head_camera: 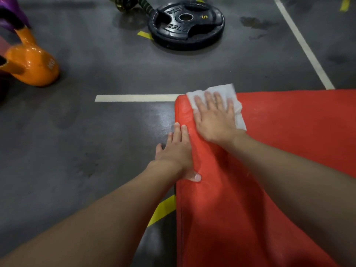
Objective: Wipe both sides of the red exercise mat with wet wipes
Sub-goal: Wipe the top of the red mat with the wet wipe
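Lying flat on the dark gym floor (pixel 86 141), the red exercise mat (pixel 279 135) fills the lower right, its far left corner under a white wet wipe (pixel 227 91). Right hand (pixel 215 118) is flat on the wipe, fingers spread straight, pressing, not gripping. Left hand (pixel 175 151) is flat too, fingers on the floor along the mat's left edge, thumb on the mat. Black weight plate (pixel 185 27) and orange kettlebell (pixel 30 62) sit well beyond.

An orange kettlebell (pixel 32 62) stands on the dark grey floor (pixel 86 147) at the left edge, with a purple kettlebell (pixel 9 2) in the upper left corner. A black weight plate (pixel 185 26) lies flat at top centre. A white line (pixel 138 98) and a yellow tape mark (pixel 162 210) lie on the floor.
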A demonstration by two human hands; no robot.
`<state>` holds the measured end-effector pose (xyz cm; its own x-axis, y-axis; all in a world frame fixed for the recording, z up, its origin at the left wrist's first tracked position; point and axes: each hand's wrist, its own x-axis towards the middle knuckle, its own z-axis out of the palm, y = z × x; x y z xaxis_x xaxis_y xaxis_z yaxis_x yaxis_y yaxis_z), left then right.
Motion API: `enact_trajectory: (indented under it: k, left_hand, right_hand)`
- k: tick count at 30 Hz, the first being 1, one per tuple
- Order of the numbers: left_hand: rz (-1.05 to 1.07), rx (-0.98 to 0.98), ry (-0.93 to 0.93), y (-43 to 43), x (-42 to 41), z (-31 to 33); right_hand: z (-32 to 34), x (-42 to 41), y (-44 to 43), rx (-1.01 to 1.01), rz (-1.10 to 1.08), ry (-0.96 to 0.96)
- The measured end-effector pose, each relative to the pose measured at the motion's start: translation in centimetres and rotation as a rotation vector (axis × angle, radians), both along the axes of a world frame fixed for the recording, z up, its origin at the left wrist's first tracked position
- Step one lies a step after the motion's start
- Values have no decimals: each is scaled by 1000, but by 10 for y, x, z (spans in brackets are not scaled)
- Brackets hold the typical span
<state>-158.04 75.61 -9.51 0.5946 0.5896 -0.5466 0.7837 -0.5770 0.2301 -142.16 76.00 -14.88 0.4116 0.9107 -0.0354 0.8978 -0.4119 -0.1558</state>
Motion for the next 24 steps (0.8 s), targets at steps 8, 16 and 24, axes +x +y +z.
enact_trajectory:
  k: [8,16,24]
  left_hand:
    - [52,-45,-97,2,-6,-4]
    - [306,-50,-389,-16,-37,-15]
    - [430,-312,-687,-21,-57,-18]
  right_hand:
    - [6,5,28,-11,23,-5]
    - [5,-10,9,52,273,-25]
    - [1,-58,-45,38,422,-35]
